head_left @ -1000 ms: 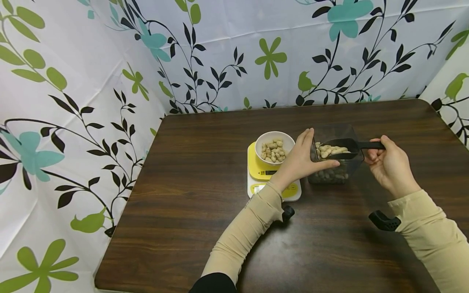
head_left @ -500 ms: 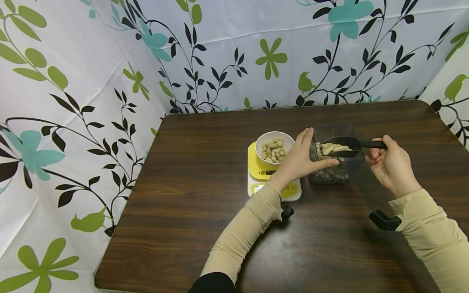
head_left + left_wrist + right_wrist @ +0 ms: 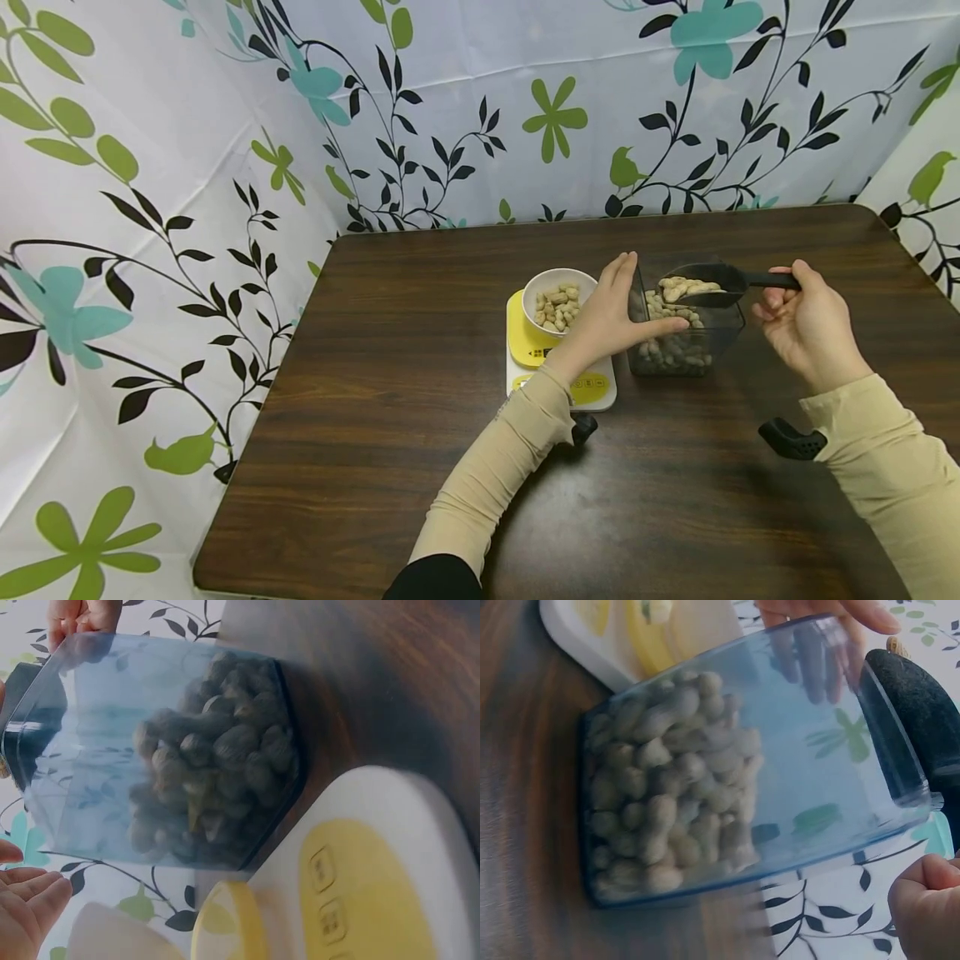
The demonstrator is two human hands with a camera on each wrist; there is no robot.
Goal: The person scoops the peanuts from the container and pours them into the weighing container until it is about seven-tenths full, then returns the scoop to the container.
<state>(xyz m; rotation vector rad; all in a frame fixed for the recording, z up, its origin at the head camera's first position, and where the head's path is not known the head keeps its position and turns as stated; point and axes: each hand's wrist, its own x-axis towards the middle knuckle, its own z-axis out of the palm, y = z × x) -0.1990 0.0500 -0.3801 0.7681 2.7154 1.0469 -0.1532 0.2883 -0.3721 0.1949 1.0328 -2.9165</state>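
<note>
A clear plastic container (image 3: 722, 342) stands on the table, partly filled with unshelled peanuts (image 3: 667, 780). My left hand (image 3: 611, 315) is at its left side, fingers extended along the wall and thumb stretched across the front rim. With my right hand (image 3: 810, 325) I hold a black scoop (image 3: 731, 283) by its handle. Peanuts (image 3: 686, 288) fill the scoop, which hovers over the container's opening. In the right wrist view, the scoop (image 3: 922, 705) is above the rim with one peanut showing. Left of the container, a white bowl (image 3: 534, 292) of peanuts sits on a yellow-and-white kitchen scale (image 3: 525, 333).
The dark wooden table (image 3: 390, 375) extends widely to the left and front. A patterned curtain (image 3: 480, 100) hangs behind the table and at its sides. My left forearm crosses in front of the scale and hides part of its display.
The scoop has risen and shifted right with peanuts in it, as my right hand moved up and right. My left hand has shifted slightly up and left beside the container.
</note>
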